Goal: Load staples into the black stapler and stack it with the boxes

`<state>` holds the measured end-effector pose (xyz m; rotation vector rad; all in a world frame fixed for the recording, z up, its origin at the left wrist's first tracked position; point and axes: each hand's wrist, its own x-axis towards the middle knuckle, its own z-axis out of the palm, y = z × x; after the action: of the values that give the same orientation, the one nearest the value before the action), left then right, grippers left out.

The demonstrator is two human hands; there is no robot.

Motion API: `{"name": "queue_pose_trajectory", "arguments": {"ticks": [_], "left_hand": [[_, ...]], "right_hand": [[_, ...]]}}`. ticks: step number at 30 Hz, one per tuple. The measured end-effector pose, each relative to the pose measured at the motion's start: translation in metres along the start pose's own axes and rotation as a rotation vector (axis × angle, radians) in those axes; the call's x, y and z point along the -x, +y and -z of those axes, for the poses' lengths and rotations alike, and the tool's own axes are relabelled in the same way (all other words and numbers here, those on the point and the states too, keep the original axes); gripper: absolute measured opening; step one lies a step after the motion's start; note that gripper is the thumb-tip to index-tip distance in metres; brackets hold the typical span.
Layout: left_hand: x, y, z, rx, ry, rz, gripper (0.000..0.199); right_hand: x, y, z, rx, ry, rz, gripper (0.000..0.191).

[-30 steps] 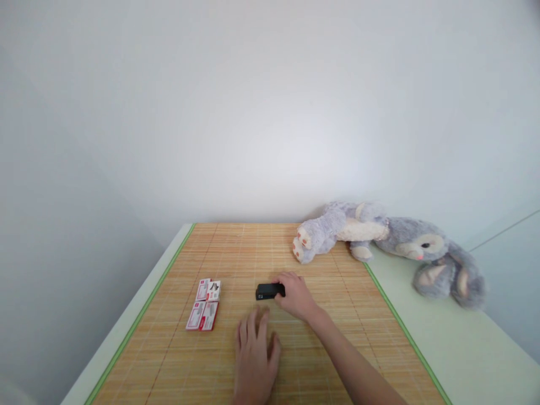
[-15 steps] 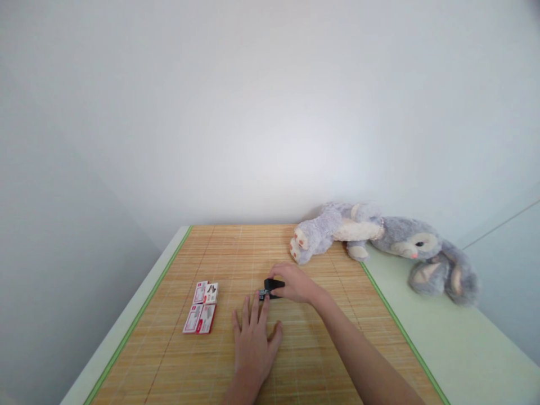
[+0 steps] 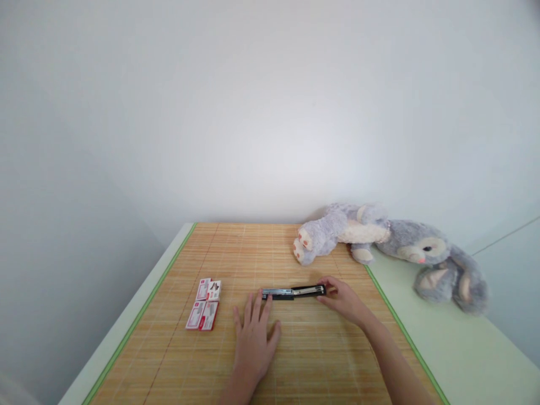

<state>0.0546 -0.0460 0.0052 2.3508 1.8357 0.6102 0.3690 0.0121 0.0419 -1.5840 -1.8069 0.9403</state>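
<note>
A black stapler (image 3: 278, 295) lies on the bamboo mat, its top arm swung out to the right so that the metal staple channel shows. My left hand (image 3: 253, 343) rests on the mat with its fingers spread, the fingertips touching the stapler's left end. At the right end of the opened-out top arm, my right hand (image 3: 341, 299) grips the tip between thumb and fingers. Small red and white boxes (image 3: 203, 304), several of them, lie grouped to the left of my left hand.
The bamboo mat (image 3: 236, 253) with green edging covers most of the pale table (image 3: 468, 349). A grey plush rabbit (image 3: 367, 232) lies on its side along the back right, against the white wall (image 3: 253, 112).
My right hand has moved right, folding the stapler's top arm out from over its base until it lies open. My left hand has stayed at the stapler's left end.
</note>
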Motion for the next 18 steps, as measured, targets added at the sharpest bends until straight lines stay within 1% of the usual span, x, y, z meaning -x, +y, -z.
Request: {"name": "queue_pose_trajectory", "arguments": {"ticks": [2,3,4,7,8,9,10,12,14,16,18], "left_hand": [[0.002,-0.013,0.011,-0.036,0.034,-0.025,0.060],[0.005,-0.021,0.018,-0.061,0.073,-0.006,0.057],[0.008,-0.030,0.025,-0.089,0.123,0.043,0.054],[0.022,-0.054,0.044,-0.180,0.275,0.285,0.048],[0.027,-0.060,0.047,-0.207,0.301,0.346,0.049],[0.033,-0.063,0.048,-0.229,0.309,0.380,0.049],[0.038,-0.064,0.047,-0.242,0.303,0.385,0.047],[0.048,-0.063,0.041,-0.233,0.253,0.320,0.041],[0.055,-0.057,0.033,-0.165,0.168,0.200,0.038],[0.056,-0.051,0.026,-0.076,0.104,0.116,0.034],[0.051,-0.044,0.023,0.016,0.058,0.065,0.031]], "right_hand": [[0.012,0.008,-0.007,-0.034,0.056,-0.038,0.064],[0.020,0.012,-0.012,-0.061,0.073,-0.066,0.069],[0.030,0.014,-0.017,-0.087,0.073,-0.094,0.069],[0.060,0.012,-0.036,-0.134,0.027,-0.148,0.055],[0.069,0.007,-0.044,-0.143,0.008,-0.157,0.052],[0.077,0.001,-0.052,-0.152,-0.012,-0.165,0.050],[0.084,-0.007,-0.060,-0.157,-0.026,-0.173,0.049],[0.094,-0.022,-0.075,-0.171,-0.033,-0.193,0.049],[0.098,-0.034,-0.088,-0.197,-0.029,-0.213,0.050],[0.099,-0.042,-0.098,-0.228,-0.017,-0.226,0.049],[0.098,-0.045,-0.105,-0.270,-0.009,-0.237,0.048]]}}
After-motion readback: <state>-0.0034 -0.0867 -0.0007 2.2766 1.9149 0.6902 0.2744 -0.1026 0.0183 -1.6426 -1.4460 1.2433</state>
